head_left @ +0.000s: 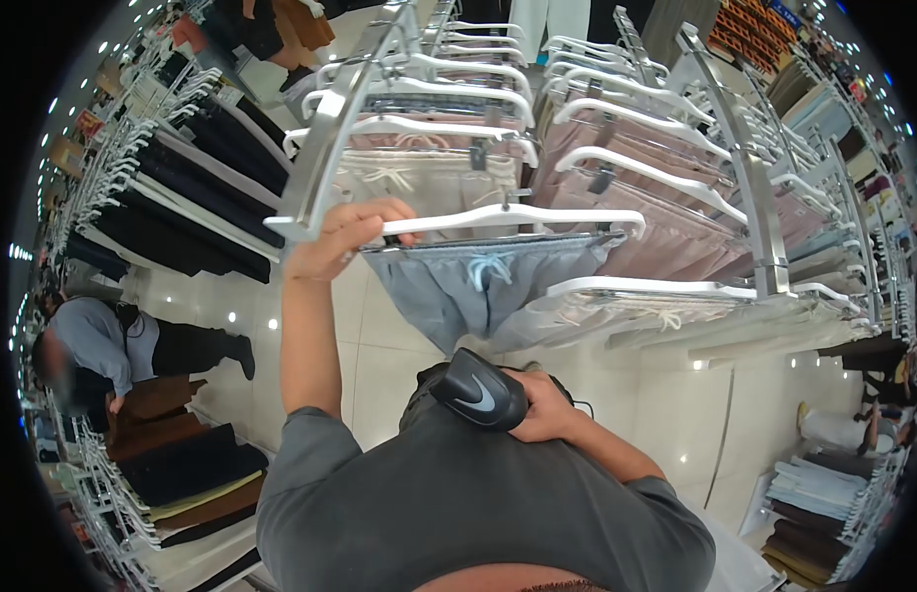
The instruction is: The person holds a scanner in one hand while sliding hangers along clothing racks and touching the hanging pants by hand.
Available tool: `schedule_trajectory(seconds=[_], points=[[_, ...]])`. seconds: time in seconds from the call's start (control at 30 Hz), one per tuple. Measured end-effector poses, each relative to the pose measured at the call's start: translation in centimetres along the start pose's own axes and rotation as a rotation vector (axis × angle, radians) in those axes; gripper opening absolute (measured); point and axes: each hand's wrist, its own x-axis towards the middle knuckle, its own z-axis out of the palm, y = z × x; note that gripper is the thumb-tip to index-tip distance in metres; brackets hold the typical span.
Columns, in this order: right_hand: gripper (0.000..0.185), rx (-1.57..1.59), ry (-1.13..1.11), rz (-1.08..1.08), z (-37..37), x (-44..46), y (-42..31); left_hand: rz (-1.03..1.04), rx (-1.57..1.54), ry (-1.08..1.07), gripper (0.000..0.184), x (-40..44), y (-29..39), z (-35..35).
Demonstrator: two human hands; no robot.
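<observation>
My left hand is raised and closed around the left end of a white hanger. Light blue drawstring shorts hang from this hanger by clips, their pale blue bow facing me. Close to my body, my right hand is wrapped around a black handheld device with a grey curved mark on its rounded head. The device's handle is mostly covered by my fingers, and its exact kind is unclear. Just behind the blue shorts hang cream drawstring shorts.
Metal rack arms carry rows of clipped garments, with pink shorts and whitish shorts to the right. Dark trousers hang on a left rack. A person in a light blue shirt is at the left. Tiled floor lies below.
</observation>
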Motion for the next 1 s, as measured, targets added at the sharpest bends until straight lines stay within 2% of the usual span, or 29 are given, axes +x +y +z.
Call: schedule_trajectory(seconds=[0.13,0.23,0.43,0.63,1.0], points=[[0.039,-0.003,-0.011,0.017,2.6,1.5,-0.1,0.075,0.075,0.055,0.049,-3.7,1.5,-4.5],[0.042,-0.004,-0.008,0.031,4.1,2.6,-0.4,0.049,-0.038,0.052,0.046,-5.4,2.8,-6.4],[0.043,-0.044,0.012,0.035,6.9,3.9,0.1,0.087,0.001,-0.029,0.047,-7.0,3.1,-9.3],[0.041,-0.063,0.018,0.031,9.6,5.1,-0.4,0.087,0.014,-0.013,0.051,-7.0,1.7,-11.4],[0.046,-0.05,0.147,0.055,12.7,5.5,-0.1,0.034,0.062,-0.096,0.047,-5.7,0.3,-13.8]])
